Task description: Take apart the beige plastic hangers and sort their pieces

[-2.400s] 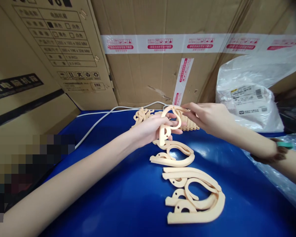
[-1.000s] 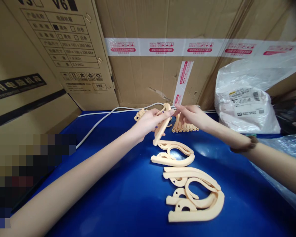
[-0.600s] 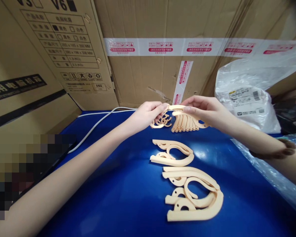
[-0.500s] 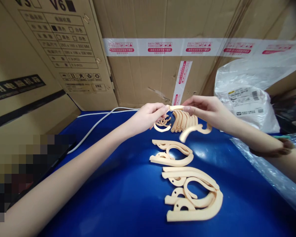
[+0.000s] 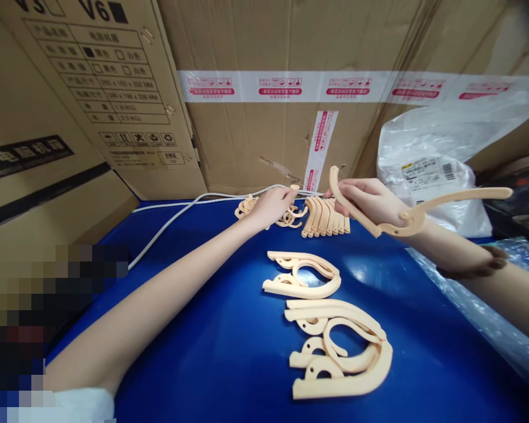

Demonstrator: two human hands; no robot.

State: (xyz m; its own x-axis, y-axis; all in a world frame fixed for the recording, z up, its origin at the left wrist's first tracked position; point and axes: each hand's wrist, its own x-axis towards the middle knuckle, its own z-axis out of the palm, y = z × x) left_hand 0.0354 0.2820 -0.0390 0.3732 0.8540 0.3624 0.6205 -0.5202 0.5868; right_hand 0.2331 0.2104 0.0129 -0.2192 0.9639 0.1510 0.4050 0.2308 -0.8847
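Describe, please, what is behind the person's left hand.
Past the left hand, parts of a pile of curved beige pieces show on both sides, with a white cable and cardboard beyond. Whatever the hand covers cannot be seen.

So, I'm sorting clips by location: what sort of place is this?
Probably a packing or storage corner: cardboard boxes stand behind and left of a blue tabletop bearing beige hanger-like parts, and a labelled white plastic bag sits at the right.
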